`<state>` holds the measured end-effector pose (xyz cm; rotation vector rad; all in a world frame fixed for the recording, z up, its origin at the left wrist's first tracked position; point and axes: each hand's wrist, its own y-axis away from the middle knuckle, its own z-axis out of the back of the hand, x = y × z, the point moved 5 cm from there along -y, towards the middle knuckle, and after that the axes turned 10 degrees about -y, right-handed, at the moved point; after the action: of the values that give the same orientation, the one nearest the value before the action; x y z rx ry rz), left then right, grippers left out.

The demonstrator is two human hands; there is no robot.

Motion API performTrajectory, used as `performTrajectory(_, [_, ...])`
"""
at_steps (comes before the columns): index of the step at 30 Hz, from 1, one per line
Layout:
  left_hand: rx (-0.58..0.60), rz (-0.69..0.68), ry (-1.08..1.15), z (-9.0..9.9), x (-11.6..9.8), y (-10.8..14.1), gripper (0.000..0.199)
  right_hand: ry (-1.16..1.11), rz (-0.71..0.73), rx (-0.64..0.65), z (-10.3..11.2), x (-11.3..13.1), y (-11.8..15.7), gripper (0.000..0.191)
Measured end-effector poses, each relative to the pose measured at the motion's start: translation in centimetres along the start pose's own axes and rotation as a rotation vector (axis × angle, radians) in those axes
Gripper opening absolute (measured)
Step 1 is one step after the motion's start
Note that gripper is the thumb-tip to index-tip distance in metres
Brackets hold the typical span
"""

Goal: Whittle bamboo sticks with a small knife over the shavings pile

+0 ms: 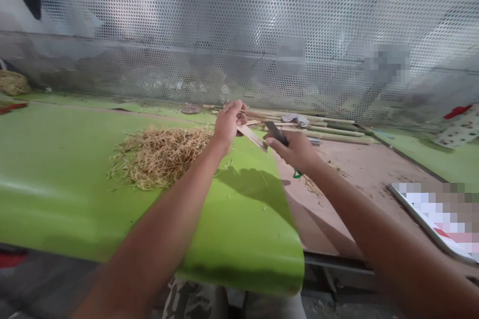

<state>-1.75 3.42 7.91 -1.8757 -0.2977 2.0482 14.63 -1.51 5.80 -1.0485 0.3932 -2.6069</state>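
Note:
My left hand (229,122) is closed on one end of a flat, pale wooden strip (252,138), which slants down to the right above the green sheet. Just right of the strip, my right hand (294,148) is wrapped round a dark, flat-bladed tool (276,133) whose tip points up and left. A small green loop (298,174) hangs beneath that hand. Left of my left forearm, a heap of thin, straw-coloured shavings (164,157) lies on the green sheet (239,229). The fingertips of my right hand are partly hidden.
Long pale sticks (337,134) lie along the back, with crumpled paper (295,119) on them. A perforated metal screen (224,25) stands behind. At the right is a blurred-out tablet-like object (411,209); a woven basket (14,83) sits far left.

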Motion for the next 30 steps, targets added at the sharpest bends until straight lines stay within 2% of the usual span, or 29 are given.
performTrajectory(2, [0.037,0.034,0.046,-0.6,0.3,0.3,0.027,-0.142,-0.019,0.074,-0.9,0.6,-0.4,0.044])
performTrajectory(5, [-0.009,0.035,0.046,-0.8,0.4,0.5,0.028,-0.298,-0.043,0.146,-1.5,0.7,-0.4,0.041])
performTrajectory(7, [-0.059,0.017,-0.01,-0.5,0.2,0.6,0.03,-0.391,-0.064,0.041,-0.6,-0.3,-0.3,0.037])
performTrajectory(9, [-0.045,-0.034,-0.145,-0.6,-0.6,1.0,0.027,-0.447,-0.083,-0.174,1.3,-2.1,-0.2,0.033])
performTrajectory(11, [0.087,-0.116,-0.344,-1.8,-1.7,1.9,0.02,-0.416,-0.114,-0.386,3.4,-4.0,0.0,0.029])
performTrajectory(13, [0.364,-0.179,-0.528,-4.2,-2.3,3.8,0.012,-0.275,-0.178,-0.494,5.1,-5.5,0.0,0.025])
performTrajectory(14, [0.486,-0.176,-0.583,-5.4,-2.3,5.0,0.012,-0.176,-0.215,-0.492,5.6,-6.1,-0.1,0.023])
performTrajectory(16, [0.766,-0.23,-0.691,-7.7,-2.0,7.8,0.019,0.013,-0.278,-0.376,5.8,-6.7,-0.4,0.021])
performTrajectory(17, [0.868,-0.296,-0.782,-8.5,-1.6,9.1,0.021,0.081,-0.298,-0.285,5.4,-6.7,-0.6,0.02])
performTrajectory(18, [0.903,-0.343,-0.874,-8.8,-1.2,10.1,0.023,0.133,-0.307,-0.19,4.8,-6.6,-0.7,0.02])
performTrajectory(20, [0.903,-0.346,-1.026,-7.9,-0.1,11.1,0.028,0.19,-0.31,-0.016,2.8,-5.9,-0.9,0.021])
performTrajectory(21, [0.856,-0.298,-1.069,-6.8,0.4,11.1,0.031,0.218,-0.301,0.046,1.6,-5.3,-1.1,0.021])
performTrajectory(25, [0.6,-0.103,-1.239,0.2,1.2,9.7,0.032,0.262,-0.29,0.209,-2.2,-3.7,-1.4,0.026])
performTrajectory(27, [0.514,-0.04,-1.341,3.0,0.6,9.3,0.031,0.287,-0.314,0.226,-2.4,-4.1,-1.5,0.026])
performTrajectory(29, [0.488,-0.034,-1.345,3.6,-0.5,9.6,0.032,0.324,-0.38,0.208,-1.4,-5.4,-1.2,0.025])
performTrajectory(30, [0.496,-0.041,-1.316,3.0,-1.1,10.1,0.033,0.347,-0.42,0.191,-0.6,-6.2,-1.0,0.024])
